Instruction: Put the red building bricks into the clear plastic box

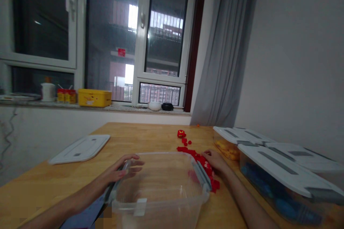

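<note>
A clear plastic tub [161, 200] with grey side handles stands empty on the wooden table [126, 139] in front of me. My left hand [122, 170] grips the tub's left rim, fingers curled over the edge. My right hand [215, 161] lies to the right of the tub among a pile of small red pieces [200, 159], fingers curled down onto them. Whether it holds any of them is hidden. A larger red piece [181, 134] sits apart, farther back on the table.
A white lid [80, 148] lies at the table's left. To the right stand closed tubs: one with yellow pieces [228, 146], one with blue pieces [279, 182], another behind [309, 157]. The windowsill holds a yellow box [94, 97], a cup and small bowls. A grey curtain hangs right.
</note>
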### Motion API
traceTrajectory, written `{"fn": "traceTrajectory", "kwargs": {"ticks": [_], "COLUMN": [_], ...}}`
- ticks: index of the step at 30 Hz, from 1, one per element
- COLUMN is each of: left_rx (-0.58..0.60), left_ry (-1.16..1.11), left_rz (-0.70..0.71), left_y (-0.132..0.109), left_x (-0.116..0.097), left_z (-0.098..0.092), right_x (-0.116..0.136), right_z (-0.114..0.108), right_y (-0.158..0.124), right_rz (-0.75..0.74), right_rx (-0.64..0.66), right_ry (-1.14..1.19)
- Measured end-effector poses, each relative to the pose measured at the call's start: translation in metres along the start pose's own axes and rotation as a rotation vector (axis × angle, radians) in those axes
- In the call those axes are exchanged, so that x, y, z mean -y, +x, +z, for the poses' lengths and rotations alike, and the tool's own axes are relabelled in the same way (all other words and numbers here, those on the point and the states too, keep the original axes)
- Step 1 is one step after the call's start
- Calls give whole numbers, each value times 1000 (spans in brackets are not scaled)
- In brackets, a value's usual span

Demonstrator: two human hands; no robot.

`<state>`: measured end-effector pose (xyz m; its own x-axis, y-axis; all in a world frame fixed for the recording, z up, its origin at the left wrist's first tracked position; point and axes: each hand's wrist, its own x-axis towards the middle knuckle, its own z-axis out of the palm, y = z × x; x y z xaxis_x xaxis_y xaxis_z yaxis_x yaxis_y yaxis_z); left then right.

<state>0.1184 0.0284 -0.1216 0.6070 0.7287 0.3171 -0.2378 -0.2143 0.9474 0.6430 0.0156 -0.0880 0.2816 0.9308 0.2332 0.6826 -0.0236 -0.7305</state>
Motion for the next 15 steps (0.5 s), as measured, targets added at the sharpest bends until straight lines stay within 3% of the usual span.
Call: {"fn": "traceTrajectory", "kwargs": {"ticks": [6, 15], "left_rx": [-37, -30], "left_ry": [27, 48], "left_rz": [-37, -26], "left_y": [1, -2], "left_x": [1, -9], "left_z": [0, 10], "right_x": [0, -2], "right_z": [1, -3], "right_y": [-1, -1], "right_rz": [120, 56], "right_rx": [-5, 35], "right_ry": [83, 70]}}
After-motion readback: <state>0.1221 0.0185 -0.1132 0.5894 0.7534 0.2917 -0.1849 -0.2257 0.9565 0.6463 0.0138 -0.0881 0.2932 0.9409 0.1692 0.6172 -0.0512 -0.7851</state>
